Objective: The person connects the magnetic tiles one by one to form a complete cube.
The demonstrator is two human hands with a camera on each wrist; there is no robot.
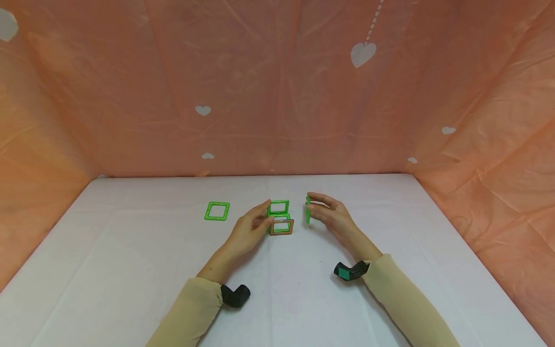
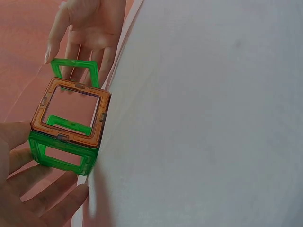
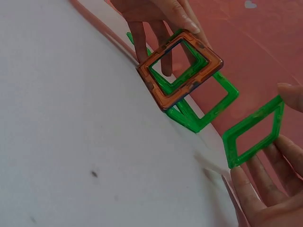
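Note:
My left hand holds the left side of a small open box of square magnetic tiles on the table. An orange tile forms the side nearest me, and green tiles make up other sides. To the right, my right hand pinches a separate green square tile upright by its edges, thumb on one edge and fingers on another. A gap separates this tile from the box in the head and right wrist views. My left palm is partly cut off in both wrist views.
Another green square tile lies flat on the white table, left of my left hand. Behind the table hangs an orange cloth with white hearts, which also runs down both sides. A black wrist camera sits at my left cuff.

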